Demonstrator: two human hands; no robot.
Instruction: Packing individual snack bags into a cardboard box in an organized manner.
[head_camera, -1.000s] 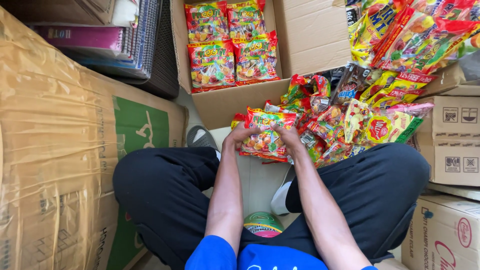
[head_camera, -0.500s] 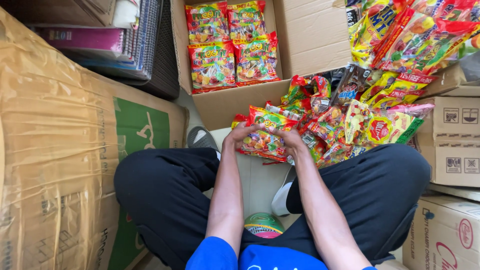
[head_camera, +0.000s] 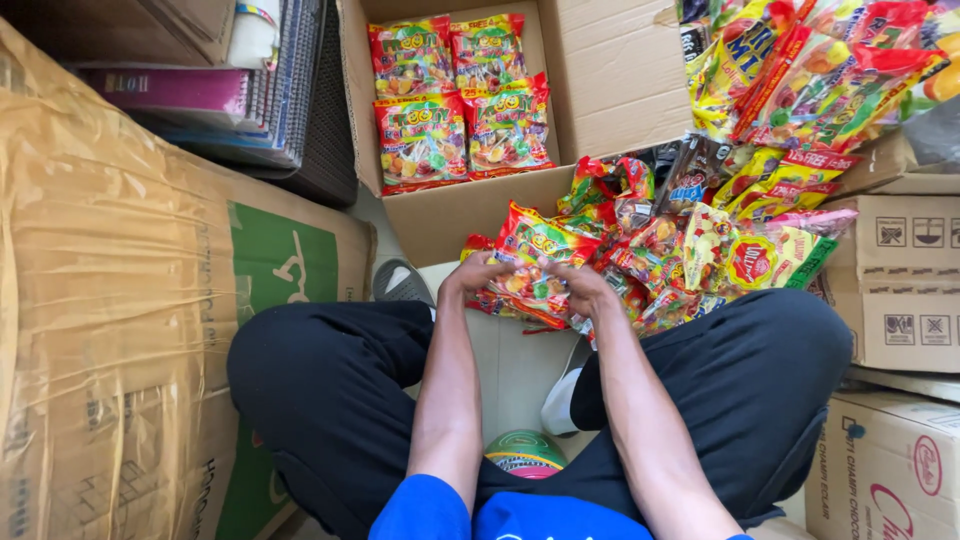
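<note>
Both hands meet over one small stack of candy packets (head_camera: 530, 280): the left hand (head_camera: 478, 272) curls its fingers around the stack's near edge, and the right hand (head_camera: 582, 285) closes over the other side, so the bundle is pinched between them just above the person's crossed legs. Four packets already lie flat, side by side, inside the open cardboard box (head_camera: 600, 90) straight ahead, filling only its lower layer as far as I can see. A much larger loose heap of packets (head_camera: 720, 240) spreads to the right, touching the held stack, so most of the sorting looks undone. A big taped carton (head_camera: 110, 300) crowds the left knee, printed cartons (head_camera: 900, 290) hem in the right, and a small green ball (head_camera: 527, 452) sits between the legs.
</note>
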